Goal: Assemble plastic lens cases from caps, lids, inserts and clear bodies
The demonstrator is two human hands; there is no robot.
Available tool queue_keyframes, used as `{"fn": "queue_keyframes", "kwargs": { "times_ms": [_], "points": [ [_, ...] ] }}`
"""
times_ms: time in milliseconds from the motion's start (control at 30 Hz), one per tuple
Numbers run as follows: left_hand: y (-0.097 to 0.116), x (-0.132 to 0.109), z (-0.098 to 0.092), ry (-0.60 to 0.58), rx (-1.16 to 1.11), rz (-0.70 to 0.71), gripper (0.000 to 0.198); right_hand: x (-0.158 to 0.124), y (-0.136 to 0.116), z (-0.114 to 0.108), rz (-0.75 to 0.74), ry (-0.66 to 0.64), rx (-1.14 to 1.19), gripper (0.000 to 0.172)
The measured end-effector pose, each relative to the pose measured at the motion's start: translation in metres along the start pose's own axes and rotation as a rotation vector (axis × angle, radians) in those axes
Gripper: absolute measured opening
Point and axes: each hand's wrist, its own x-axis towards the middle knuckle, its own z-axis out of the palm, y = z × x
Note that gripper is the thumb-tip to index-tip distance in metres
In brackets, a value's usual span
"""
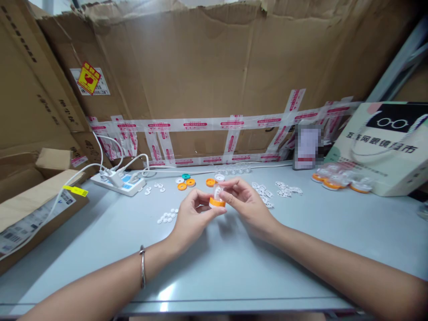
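Note:
Above the middle of the table, my left hand (pixel 192 216) pinches a small round orange-and-white base (pixel 216 203) between thumb and fingers. My right hand (pixel 247 203) closes its fingertips on a clear plastic cover (pixel 218 191) at the top of that base. A small white part shows through the clear plastic. Whether cover and base are fully joined I cannot tell. Just behind my hands lie an orange ring (pixel 210 182) and a white ring (pixel 219 178). More orange rings (pixel 190 182), a white one and a green ring (pixel 186 176) lie to the left.
Small white discs (pixel 168 216) lie left of my hands; white perforated pieces (pixel 288 189) lie to the right. A row of clear covers (pixel 233 169) stands behind. Orange-based clear domes (pixel 334 179) sit by a paper bag (pixel 381 151). A power strip (pixel 120 182) and cardboard boxes (pixel 187 67) border the table.

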Motion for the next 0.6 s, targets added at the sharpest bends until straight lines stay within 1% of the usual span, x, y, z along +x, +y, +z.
{"fn": "queue_keyframes", "kwargs": {
  "times_ms": [67, 133, 267, 367, 467, 533, 600],
  "points": [
    [-0.001, 0.002, -0.003, 0.016, 0.027, 0.038, 0.03, -0.001, 0.0, -0.001, 0.026, -0.086, 0.001, 0.026],
    [-0.001, 0.004, -0.008, 0.018, 0.104, 0.112, 0.028, -0.002, 0.0, -0.001, 0.056, -0.144, 0.012, 0.033],
    [-0.001, 0.006, -0.016, -0.001, 0.309, 0.25, 0.028, -0.004, 0.001, 0.0, 0.111, -0.124, 0.039, 0.037],
    [0.002, 0.008, -0.02, -0.012, 0.373, 0.342, 0.027, -0.004, -0.001, -0.001, 0.106, -0.129, 0.059, 0.037],
    [0.006, 0.01, -0.023, -0.047, 0.308, 0.371, 0.022, -0.004, -0.005, -0.004, 0.033, -0.228, 0.014, 0.046],
    [0.007, 0.01, -0.024, -0.091, 0.201, 0.334, 0.021, -0.004, -0.008, -0.008, -0.066, -0.305, -0.104, 0.053],
    [0.007, 0.01, -0.024, -0.152, 0.095, 0.281, 0.021, -0.004, -0.009, -0.012, -0.204, -0.318, -0.275, 0.054]
  ]
}}
